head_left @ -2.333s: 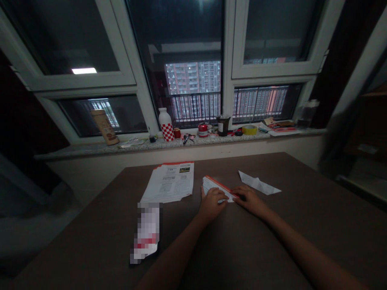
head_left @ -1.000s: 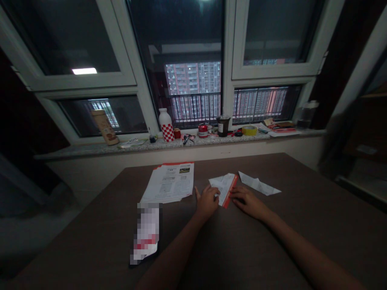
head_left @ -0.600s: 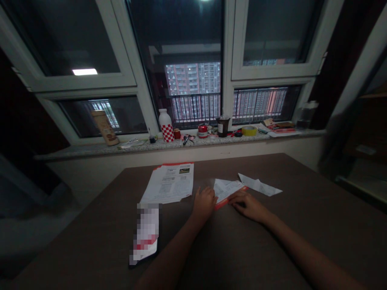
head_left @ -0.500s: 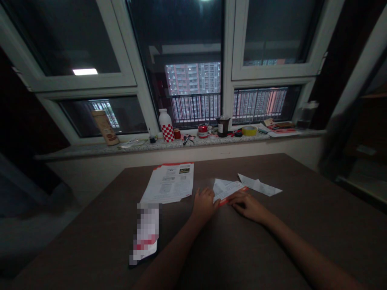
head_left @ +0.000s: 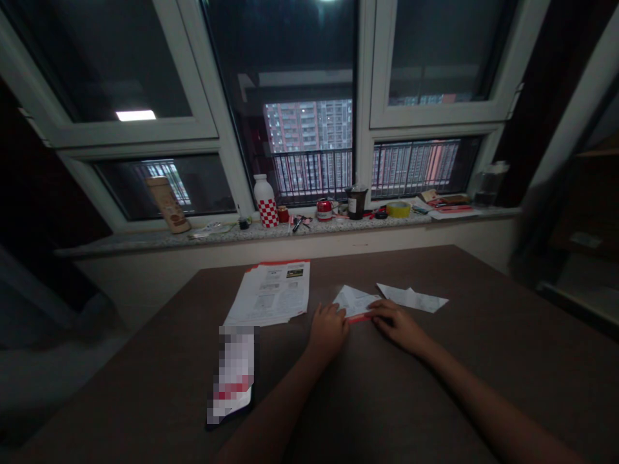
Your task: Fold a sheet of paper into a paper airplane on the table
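A folded white paper with a red edge [head_left: 355,301] lies on the dark brown table [head_left: 387,399] in front of me. My left hand [head_left: 327,328] has its fingers curled and pinches the paper's near left corner. My right hand [head_left: 397,323] rests on the paper's right end, fingertips bent and pressing on the red edge. Both hands touch the same paper.
A stack of printed sheets [head_left: 271,292] lies to the left, another folded white paper [head_left: 412,298] to the right, a phone [head_left: 233,374] nearer me. The windowsill [head_left: 145,240] holds a checked bottle [head_left: 265,200], a red can [head_left: 324,208], a dark cup [head_left: 356,200], tape [head_left: 398,208].
Over the last seconds both hands turned the folded paper round on the table; its red edge swung from pointing away to lying near me. The hands then settled at its two ends.
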Available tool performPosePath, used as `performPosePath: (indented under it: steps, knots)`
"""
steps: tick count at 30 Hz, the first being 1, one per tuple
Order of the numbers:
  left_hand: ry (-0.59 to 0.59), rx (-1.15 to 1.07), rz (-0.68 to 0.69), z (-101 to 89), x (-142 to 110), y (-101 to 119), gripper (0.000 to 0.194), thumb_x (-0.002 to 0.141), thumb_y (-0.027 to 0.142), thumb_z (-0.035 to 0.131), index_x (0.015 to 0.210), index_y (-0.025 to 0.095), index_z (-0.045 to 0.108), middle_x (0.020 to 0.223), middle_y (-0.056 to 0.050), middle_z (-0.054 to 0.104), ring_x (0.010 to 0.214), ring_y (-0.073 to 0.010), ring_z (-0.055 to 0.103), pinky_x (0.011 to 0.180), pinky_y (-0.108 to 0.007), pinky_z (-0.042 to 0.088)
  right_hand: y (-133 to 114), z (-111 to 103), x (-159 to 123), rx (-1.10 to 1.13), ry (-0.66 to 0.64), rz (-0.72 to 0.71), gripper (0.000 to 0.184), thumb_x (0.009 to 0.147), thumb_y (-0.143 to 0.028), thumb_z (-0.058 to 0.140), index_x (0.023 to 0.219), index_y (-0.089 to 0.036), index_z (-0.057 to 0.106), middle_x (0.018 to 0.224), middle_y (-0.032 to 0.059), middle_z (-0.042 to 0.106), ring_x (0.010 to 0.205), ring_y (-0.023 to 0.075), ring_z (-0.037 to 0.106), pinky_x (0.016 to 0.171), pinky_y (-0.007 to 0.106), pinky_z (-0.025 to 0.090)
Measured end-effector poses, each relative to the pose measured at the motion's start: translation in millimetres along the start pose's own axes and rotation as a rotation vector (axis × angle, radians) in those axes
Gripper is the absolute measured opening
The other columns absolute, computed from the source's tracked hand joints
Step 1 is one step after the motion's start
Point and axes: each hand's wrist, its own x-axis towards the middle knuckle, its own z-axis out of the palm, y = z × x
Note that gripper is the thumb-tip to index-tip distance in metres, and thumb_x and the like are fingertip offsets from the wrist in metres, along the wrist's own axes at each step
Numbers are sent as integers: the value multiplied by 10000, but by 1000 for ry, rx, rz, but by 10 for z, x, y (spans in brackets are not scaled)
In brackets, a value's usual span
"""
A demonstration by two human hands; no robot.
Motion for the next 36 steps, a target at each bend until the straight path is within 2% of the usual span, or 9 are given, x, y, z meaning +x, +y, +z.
performPosePath:
  steps: [3, 5, 9, 14, 19, 25, 31, 36]
  knots:
    - [-2, 37, -25, -25, 10, -13, 282, 914, 268, 448, 1087, 174, 650, 1207, -115, 624, 1151, -260, 542, 1096, -493, 278, 119, -1, 10, -114, 114, 105, 292, 882, -253, 506, 1116, -205, 674, 1205, 111, 586, 1149, 246, 529, 1031, 433, 417]
    - [-5, 50, -38, -31, 14, -17, 275, 912, 266, 451, 1070, 167, 652, 1186, -119, 633, 1144, -266, 544, 1087, -500, 289, 182, 1, 8, -180, 129, 144, 335, 877, -255, 501, 1175, -192, 640, 1228, 118, 569, 1164, 253, 514, 1032, 434, 414]
    - [0, 70, -32, -9, 14, -7, 290, 918, 287, 453, 1078, 150, 652, 1228, -133, 621, 1163, -276, 537, 1084, -493, 302, 213, 25, 0, -250, 93, 133, 415, 874, -245, 496, 1275, -174, 571, 1251, 127, 566, 1186, 254, 490, 1050, 426, 395]
    - [-16, 57, -22, 14, 12, 11, 335, 926, 297, 441, 1138, 123, 633, 1271, -148, 597, 1190, -271, 529, 1091, -427, 327, 169, 44, 4, -262, 33, 92, 440, 876, -241, 499, 1311, -193, 544, 1226, 119, 600, 1155, 260, 514, 1033, 436, 402]
    - [-46, -25, -39, 16, 9, 18, 390, 936, 329, 428, 1221, 116, 586, 1341, -162, 544, 1254, -281, 482, 1068, -392, 368, 141, 17, 10, -266, 11, 80, 392, 885, -235, 484, 1260, -193, 591, 1212, 122, 610, 1140, 256, 537, 1015, 417, 420]
    - [-64, -57, -26, 43, 13, 9, 398, 949, 350, 422, 1254, 136, 563, 1374, -161, 514, 1283, -277, 458, 1085, -396, 352, 31, -47, 17, -240, -26, 73, 314, 888, -220, 478, 1132, -194, 673, 1110, 113, 642, 1047, 238, 588, 969, 375, 454]
    - [-161, -106, 35, -42, 67, -63, 353, 921, 306, 520, 1210, 118, 596, 1342, -167, 542, 1256, -272, 491, 1065, -376, 378, -20, -73, 22, -225, -57, 77, 264, 882, -255, 519, 1064, -195, 702, 1117, 114, 644, 1060, 251, 579, 967, 387, 453]
    - [-167, -155, 96, -107, 70, -135, 292, 916, 305, 536, 1170, 201, 632, 1257, -74, 625, 1188, -216, 549, 1036, -326, 407, 24, -70, 28, -192, -72, 91, 245, 872, -295, 563, 1047, -207, 711, 1123, 106, 651, 1064, 254, 582, 960, 397, 460]
